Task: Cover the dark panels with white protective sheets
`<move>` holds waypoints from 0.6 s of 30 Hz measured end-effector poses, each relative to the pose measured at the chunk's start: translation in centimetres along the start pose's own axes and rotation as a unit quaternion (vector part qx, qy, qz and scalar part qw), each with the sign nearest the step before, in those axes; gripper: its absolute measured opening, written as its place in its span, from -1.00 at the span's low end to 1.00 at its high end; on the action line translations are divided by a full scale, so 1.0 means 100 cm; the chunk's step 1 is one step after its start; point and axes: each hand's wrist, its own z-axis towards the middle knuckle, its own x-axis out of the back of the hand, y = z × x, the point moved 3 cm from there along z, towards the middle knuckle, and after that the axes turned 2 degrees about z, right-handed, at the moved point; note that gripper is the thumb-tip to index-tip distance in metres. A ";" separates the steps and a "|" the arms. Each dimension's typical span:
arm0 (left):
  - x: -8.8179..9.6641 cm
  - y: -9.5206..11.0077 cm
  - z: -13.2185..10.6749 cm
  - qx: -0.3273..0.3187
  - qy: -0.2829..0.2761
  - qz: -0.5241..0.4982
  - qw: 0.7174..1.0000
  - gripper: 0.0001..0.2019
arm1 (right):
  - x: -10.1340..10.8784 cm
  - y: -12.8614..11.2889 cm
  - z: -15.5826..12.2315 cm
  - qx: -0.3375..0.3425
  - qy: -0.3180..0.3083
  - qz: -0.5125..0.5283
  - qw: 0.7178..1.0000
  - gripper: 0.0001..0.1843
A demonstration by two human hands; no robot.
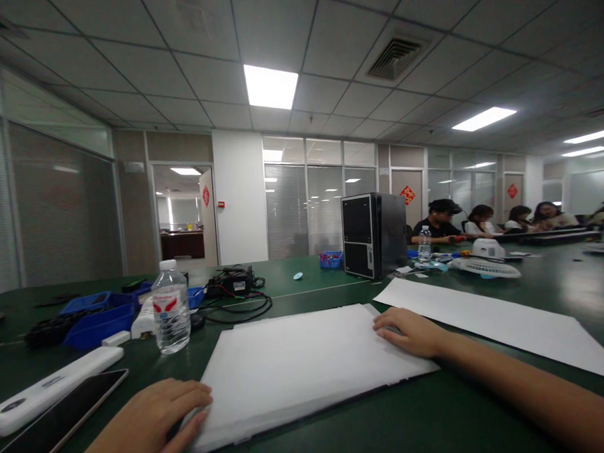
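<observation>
A flat white rectangular panel [308, 373], apparently with thin white sheets on top, lies on the green table in front of me. My left hand [155, 413] rests at its left edge, fingers stretched out and thumb apart. Across from it, my right hand [411, 332] lies on the panel's right side near the far corner, with fingers extended over the surface. A separate large white sheet [501, 324] lies beyond my right forearm. Neither hand is wrapped round anything that I can see.
Left of the panel are a water bottle [171, 309], blue bins [98, 322], a white handheld device [53, 391] and a phone [55, 424]. Behind lie a black adapter with cables [234, 281] and a computer tower [375, 235]. Several people sit farther right, near a white fan [484, 266].
</observation>
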 end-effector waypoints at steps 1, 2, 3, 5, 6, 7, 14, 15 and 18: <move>0.000 0.000 0.000 -0.001 -0.003 -0.001 1.000 -0.73 | 0.000 -0.002 0.000 0.004 -0.002 0.002 1.000 -0.45; 0.000 0.000 0.000 -0.002 -0.008 -0.003 1.000 -0.74 | -0.001 -0.004 0.000 0.008 -0.004 0.005 1.000 -0.45; 0.000 0.000 0.001 -0.003 -0.013 -0.004 1.000 -0.74 | -0.001 -0.006 0.000 0.011 -0.006 0.008 1.000 -0.45; -0.001 0.000 0.001 -0.005 -0.021 -0.008 1.000 -0.74 | -0.001 -0.008 -0.001 0.011 -0.007 0.017 1.000 -0.44; -0.001 0.000 0.001 -0.005 -0.022 -0.010 1.000 -0.75 | -0.001 -0.008 -0.001 0.010 -0.007 0.022 1.000 -0.43; -0.001 0.000 0.001 -0.004 -0.023 -0.013 1.000 -0.75 | -0.001 -0.009 -0.001 0.007 -0.008 0.027 1.000 -0.42; 0.001 0.002 0.002 0.002 -0.034 -0.020 0.999 -0.74 | -0.002 -0.008 -0.002 0.000 -0.029 0.039 0.999 -0.39; 0.001 0.002 0.002 0.002 -0.034 -0.019 0.999 -0.74 | -0.002 -0.007 -0.002 -0.002 -0.033 0.039 0.999 -0.38; 0.001 0.001 0.001 0.001 -0.031 -0.013 0.999 -0.74 | -0.003 -0.006 -0.003 -0.009 -0.040 0.045 0.998 -0.37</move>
